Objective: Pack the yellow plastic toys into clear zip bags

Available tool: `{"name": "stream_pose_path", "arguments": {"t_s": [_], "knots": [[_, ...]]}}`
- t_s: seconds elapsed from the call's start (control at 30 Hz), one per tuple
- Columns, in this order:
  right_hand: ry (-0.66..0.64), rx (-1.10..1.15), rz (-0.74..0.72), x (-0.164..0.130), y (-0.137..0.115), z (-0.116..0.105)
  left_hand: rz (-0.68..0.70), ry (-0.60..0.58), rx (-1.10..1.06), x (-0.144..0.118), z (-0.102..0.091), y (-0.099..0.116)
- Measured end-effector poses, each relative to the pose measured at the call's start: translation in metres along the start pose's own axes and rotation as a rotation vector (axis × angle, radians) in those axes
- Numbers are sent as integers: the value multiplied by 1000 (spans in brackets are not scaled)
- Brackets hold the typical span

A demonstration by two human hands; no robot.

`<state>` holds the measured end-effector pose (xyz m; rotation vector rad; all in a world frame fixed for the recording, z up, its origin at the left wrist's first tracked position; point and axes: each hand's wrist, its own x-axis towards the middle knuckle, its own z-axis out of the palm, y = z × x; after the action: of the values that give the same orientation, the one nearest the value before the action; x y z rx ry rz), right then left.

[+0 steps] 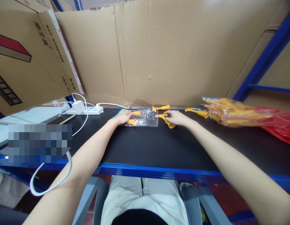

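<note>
My left hand (124,117) lies over the left end of a clear plastic bag (149,120), its fingers stretched out on the film. Inside the bag are two yellow plastic pieces (136,113) with flared ends. The fingers of my right hand (176,117) are closed on a forked yellow plastic piece (161,116), just right of the bag's edge. Another yellow piece (162,107) lies behind it, near the cardboard wall. Farther right, a loose yellow piece (198,112) rests beside a packed bundle.
The bundle of bagged yellow pieces (231,114) and a red plastic bag (282,126) occupy the right. A white power strip (92,110), cables and a phone (62,119) are at left. Cardboard (182,56) backs the black table (156,150), which has a blue front rail (159,170).
</note>
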<state>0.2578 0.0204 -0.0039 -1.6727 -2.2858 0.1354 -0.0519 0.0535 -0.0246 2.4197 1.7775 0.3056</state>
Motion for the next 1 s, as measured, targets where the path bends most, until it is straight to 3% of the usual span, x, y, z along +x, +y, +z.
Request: {"name": "stream_pose_path", "arguments": {"t_s": [0.2,0.37,0.57,0.77,1.0], "knots": [[-159,110,130,-8,-11,-10,-21,-16,10,-3,-3,4],[-256,114,111,-7,-6,-10,-43,-60,9,-6,-6,10],[-156,-192,36,-4,2,-7,-37,-54,4,-3,-3,7],[-142,-329,105,-8,-2,-14,-13,-41,16,2,1,2],[-303,-340,204,-18,-10,-31,9,5,13,7,6,1]]}}
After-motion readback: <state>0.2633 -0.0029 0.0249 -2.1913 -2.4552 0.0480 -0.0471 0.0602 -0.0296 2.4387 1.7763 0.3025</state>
